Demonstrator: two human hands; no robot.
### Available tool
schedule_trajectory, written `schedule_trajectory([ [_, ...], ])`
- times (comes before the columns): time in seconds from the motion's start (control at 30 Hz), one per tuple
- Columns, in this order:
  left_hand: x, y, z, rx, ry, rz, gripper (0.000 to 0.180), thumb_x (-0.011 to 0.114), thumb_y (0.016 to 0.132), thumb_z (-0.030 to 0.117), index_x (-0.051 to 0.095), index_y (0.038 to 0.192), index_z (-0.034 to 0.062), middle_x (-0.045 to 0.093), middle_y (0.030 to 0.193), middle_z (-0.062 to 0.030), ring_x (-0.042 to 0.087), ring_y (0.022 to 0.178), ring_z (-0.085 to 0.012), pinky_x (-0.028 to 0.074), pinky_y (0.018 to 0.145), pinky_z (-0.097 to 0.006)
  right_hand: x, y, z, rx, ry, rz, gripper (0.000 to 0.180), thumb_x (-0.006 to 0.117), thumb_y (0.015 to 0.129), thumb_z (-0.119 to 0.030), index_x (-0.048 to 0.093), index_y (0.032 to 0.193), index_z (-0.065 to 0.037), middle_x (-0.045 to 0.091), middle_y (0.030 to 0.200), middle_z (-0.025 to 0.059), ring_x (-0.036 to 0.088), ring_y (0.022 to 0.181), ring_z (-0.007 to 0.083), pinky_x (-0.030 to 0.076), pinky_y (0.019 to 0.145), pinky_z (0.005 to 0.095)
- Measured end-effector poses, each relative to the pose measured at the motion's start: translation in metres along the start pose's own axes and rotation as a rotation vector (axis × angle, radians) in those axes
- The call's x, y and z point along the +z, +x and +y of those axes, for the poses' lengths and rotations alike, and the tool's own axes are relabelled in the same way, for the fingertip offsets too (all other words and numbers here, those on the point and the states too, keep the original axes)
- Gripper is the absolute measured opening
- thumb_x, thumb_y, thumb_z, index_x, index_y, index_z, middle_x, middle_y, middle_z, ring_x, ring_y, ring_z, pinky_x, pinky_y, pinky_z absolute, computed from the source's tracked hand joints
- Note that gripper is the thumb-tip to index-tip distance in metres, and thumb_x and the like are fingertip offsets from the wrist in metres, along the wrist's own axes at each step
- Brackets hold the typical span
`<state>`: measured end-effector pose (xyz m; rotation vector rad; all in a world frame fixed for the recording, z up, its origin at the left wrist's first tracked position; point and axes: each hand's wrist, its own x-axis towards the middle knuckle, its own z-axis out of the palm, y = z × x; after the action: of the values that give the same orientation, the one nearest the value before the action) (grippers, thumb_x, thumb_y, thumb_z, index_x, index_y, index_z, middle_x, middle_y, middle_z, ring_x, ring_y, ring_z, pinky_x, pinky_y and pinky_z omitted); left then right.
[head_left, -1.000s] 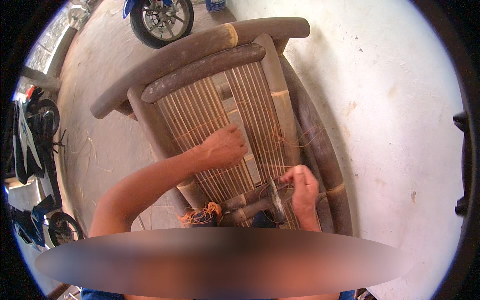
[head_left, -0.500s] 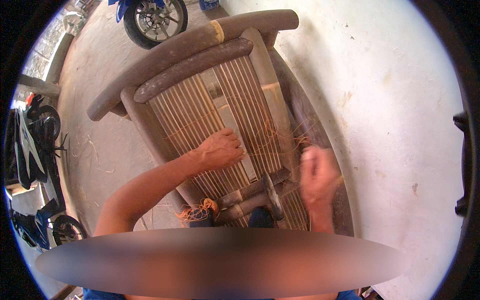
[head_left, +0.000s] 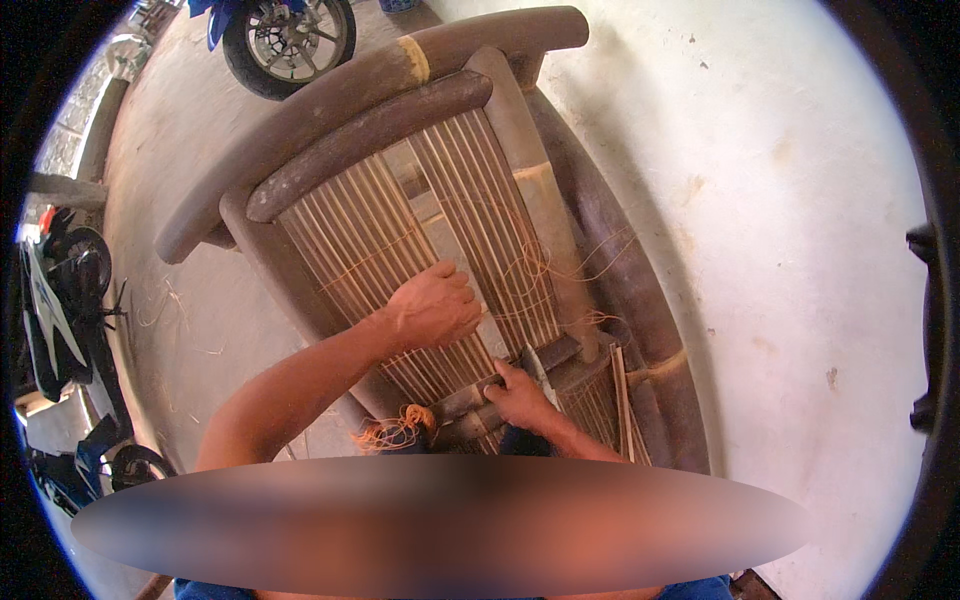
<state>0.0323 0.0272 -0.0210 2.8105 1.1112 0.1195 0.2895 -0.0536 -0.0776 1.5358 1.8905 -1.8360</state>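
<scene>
Brown bamboo chair [head_left: 370, 145] with narrow pale-edged slats [head_left: 350, 232] stood beside the stained white wall [head_left: 780, 300]. Head view: the bare left hand [head_left: 437, 305] remained clenched over the slats, its contents hidden. The bare right hand [head_left: 522, 398] had left the thin orange strand [head_left: 538, 265] and come to a grey metal blade [head_left: 537, 365] at the chair's near end; its grip could not be determined. Judgement: the strand's right side was left untended, with the blade within reach.
</scene>
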Motion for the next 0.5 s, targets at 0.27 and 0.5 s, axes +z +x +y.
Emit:
schedule_trajectory([
  [0.27,-0.004,0.003,0.0,-0.066,-0.221,0.065,0.035,0.061,0.101,0.034,0.064,0.074,0.0125,0.065,0.068,-0.0089,0.064,0.073,-0.0309,0.047,0.079,-0.045,-0.019,0.006,-0.028,0.101,0.231,-0.159,0.067,0.064,0.102,-0.031,0.042,0.153,0.006,0.069,0.093,0.0159,0.063,0.063,0.0208,0.052,0.059,0.038],
  [0.5,-0.021,0.018,0.007,-0.292,-0.387,-0.008,0.048,0.057,0.104,0.041,0.065,0.069,0.0086,0.066,0.068,-0.015,0.064,0.069,-0.0394,0.048,0.078,-0.051,-0.005,0.026,-0.063,0.0,0.924,-0.114,0.032,0.063,0.106,-0.023,0.048,0.129,-0.007,0.053,0.06,0.0016,0.049,0.042,0.0137,0.037,0.038,0.0312],
])
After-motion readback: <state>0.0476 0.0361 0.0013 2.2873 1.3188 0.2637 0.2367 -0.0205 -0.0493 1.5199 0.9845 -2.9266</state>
